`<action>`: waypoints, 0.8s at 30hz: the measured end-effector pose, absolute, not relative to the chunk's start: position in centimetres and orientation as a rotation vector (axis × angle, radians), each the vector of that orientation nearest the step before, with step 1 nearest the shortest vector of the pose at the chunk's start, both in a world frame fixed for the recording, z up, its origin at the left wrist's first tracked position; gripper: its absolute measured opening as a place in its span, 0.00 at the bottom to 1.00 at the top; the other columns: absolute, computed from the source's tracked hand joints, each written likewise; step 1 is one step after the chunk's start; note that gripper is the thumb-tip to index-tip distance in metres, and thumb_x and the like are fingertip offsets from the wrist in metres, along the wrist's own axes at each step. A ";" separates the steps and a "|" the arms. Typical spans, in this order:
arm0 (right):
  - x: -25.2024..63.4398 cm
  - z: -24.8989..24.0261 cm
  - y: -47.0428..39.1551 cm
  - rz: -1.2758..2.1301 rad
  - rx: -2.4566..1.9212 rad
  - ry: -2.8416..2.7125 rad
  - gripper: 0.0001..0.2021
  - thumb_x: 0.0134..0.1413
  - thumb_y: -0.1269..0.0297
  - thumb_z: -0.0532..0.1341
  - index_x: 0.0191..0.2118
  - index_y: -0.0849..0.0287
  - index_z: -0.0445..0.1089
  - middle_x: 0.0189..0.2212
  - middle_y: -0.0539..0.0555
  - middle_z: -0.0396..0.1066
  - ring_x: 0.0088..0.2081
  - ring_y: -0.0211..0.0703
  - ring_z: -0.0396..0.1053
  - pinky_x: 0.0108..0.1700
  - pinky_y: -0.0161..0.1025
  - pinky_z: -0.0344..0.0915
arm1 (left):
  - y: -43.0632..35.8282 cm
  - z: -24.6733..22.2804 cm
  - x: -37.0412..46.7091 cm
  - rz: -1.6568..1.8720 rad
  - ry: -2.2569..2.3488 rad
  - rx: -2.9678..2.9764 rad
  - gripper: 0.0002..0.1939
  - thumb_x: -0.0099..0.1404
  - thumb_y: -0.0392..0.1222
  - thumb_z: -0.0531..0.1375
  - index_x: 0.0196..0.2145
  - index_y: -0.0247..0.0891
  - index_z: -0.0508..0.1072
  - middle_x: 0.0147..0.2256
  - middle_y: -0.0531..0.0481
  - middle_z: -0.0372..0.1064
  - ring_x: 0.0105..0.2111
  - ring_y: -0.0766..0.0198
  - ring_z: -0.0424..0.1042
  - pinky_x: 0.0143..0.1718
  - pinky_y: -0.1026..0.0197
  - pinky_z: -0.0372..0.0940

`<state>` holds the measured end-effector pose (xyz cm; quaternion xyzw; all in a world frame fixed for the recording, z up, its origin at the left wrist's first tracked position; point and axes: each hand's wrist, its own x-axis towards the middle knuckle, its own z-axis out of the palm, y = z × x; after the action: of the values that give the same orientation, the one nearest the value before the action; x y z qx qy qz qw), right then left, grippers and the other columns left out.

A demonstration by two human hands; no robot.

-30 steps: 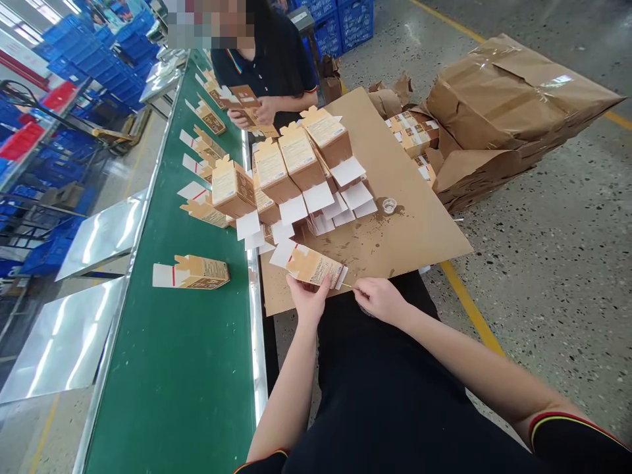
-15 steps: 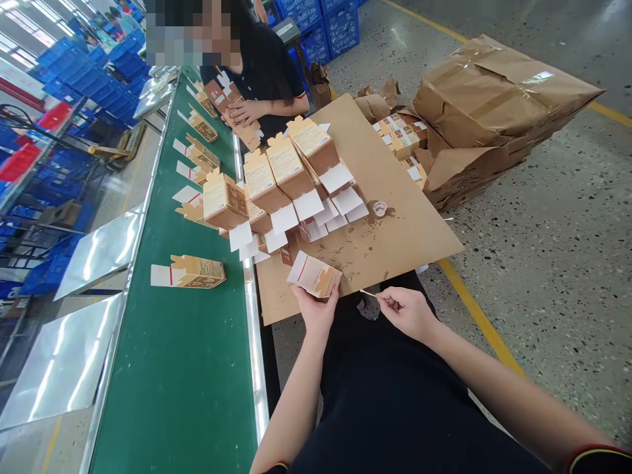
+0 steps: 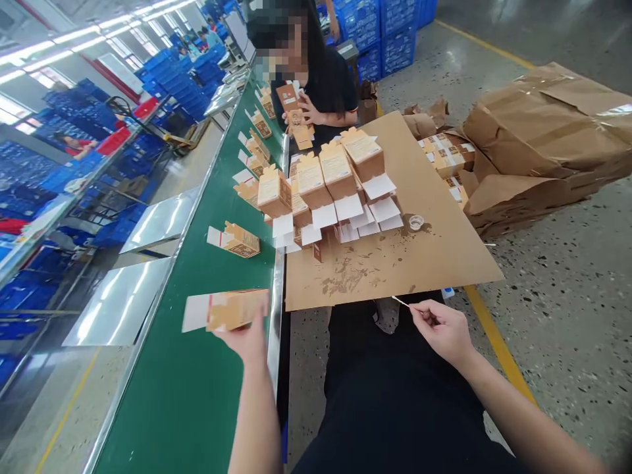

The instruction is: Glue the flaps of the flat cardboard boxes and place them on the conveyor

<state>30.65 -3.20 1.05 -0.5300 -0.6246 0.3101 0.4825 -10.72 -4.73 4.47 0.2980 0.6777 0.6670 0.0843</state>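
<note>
My left hand (image 3: pixel 247 339) grips a brown and tan carton (image 3: pixel 237 309) over the green conveyor belt (image 3: pixel 187 395); its white flap with a red strip points left. Whether the carton touches the belt I cannot tell. Near the cardboard sheet's front edge, my right hand (image 3: pixel 442 328) pinches a thin cotton swab (image 3: pixel 401 301), tip pointing left. Stacked cartons (image 3: pixel 316 181) with white flaps hanging out stand on the brown cardboard sheet (image 3: pixel 444 263). To their right is a small clear plastic cup (image 3: pixel 415 222), with wet spots around it.
Farther up the belt stand another carton (image 3: pixel 241 240) and several more in a row. Across the sheet, a co-worker (image 3: pixel 328 85) holds an unfolded carton (image 3: pixel 299 122). A large paper-wrapped bundle (image 3: pixel 548 145) lies at right. Blue crates (image 3: pixel 399 52) are stacked behind.
My left hand has carried the carton left from the cardboard sheet to over the belt. The swab stays in my right hand. The view has shifted, so the surroundings appear farther right.
</note>
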 end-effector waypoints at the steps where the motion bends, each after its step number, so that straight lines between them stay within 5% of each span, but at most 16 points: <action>1: 30.8 1.1 -2.9 0.753 -1.283 -1.530 0.15 0.71 0.55 0.66 0.31 0.53 0.80 0.20 0.49 0.70 0.20 0.39 0.66 0.24 0.36 0.67 | -5.1 4.8 -13.0 2.013 2.126 0.855 0.54 0.46 0.53 0.86 0.60 0.48 0.58 0.72 0.34 0.61 0.75 0.34 0.66 0.74 0.28 0.65; 7: 30.5 1.3 -0.9 0.767 -1.229 -1.547 0.18 0.71 0.50 0.67 0.29 0.53 0.78 0.20 0.50 0.70 0.20 0.40 0.66 0.24 0.38 0.67 | -7.1 3.6 -19.3 1.738 2.379 0.504 0.53 0.34 0.45 0.85 0.50 0.48 0.56 0.57 0.43 0.68 0.64 0.37 0.75 0.70 0.26 0.68; 10: 31.0 1.3 -1.0 0.727 -1.252 -1.516 0.18 0.71 0.50 0.68 0.30 0.53 0.79 0.20 0.50 0.71 0.20 0.40 0.67 0.24 0.38 0.68 | -8.7 2.9 -18.7 1.779 2.559 0.482 0.53 0.39 0.46 0.84 0.53 0.51 0.55 0.54 0.46 0.64 0.66 0.38 0.71 0.71 0.27 0.67; 14: 32.2 1.2 -1.8 0.705 -1.304 -1.509 0.17 0.71 0.51 0.68 0.31 0.52 0.81 0.21 0.52 0.73 0.19 0.44 0.69 0.22 0.40 0.70 | -8.4 4.9 -16.9 2.083 2.788 0.900 0.40 0.48 0.48 0.77 0.51 0.48 0.59 0.56 0.43 0.61 0.62 0.39 0.70 0.72 0.29 0.64; 19: 32.1 1.4 -1.7 0.711 -1.311 -1.504 0.18 0.71 0.48 0.67 0.30 0.50 0.80 0.20 0.53 0.73 0.19 0.46 0.69 0.21 0.42 0.69 | 1.3 11.2 -13.6 2.350 2.176 1.466 0.24 0.61 0.53 0.69 0.50 0.43 0.68 0.54 0.43 0.67 0.56 0.46 0.74 0.68 0.36 0.70; 24: 30.7 2.0 -1.1 0.715 -1.211 -1.510 0.17 0.72 0.51 0.67 0.32 0.53 0.82 0.21 0.51 0.73 0.20 0.41 0.68 0.23 0.38 0.69 | 16.9 15.3 -11.7 1.712 1.970 1.257 0.21 0.68 0.57 0.67 0.50 0.40 0.78 0.57 0.38 0.77 0.63 0.44 0.75 0.70 0.42 0.68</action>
<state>30.75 -1.08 2.01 -0.5037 -0.6279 0.2973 0.5134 -11.73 16.91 15.25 0.4306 0.6750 0.5867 0.1220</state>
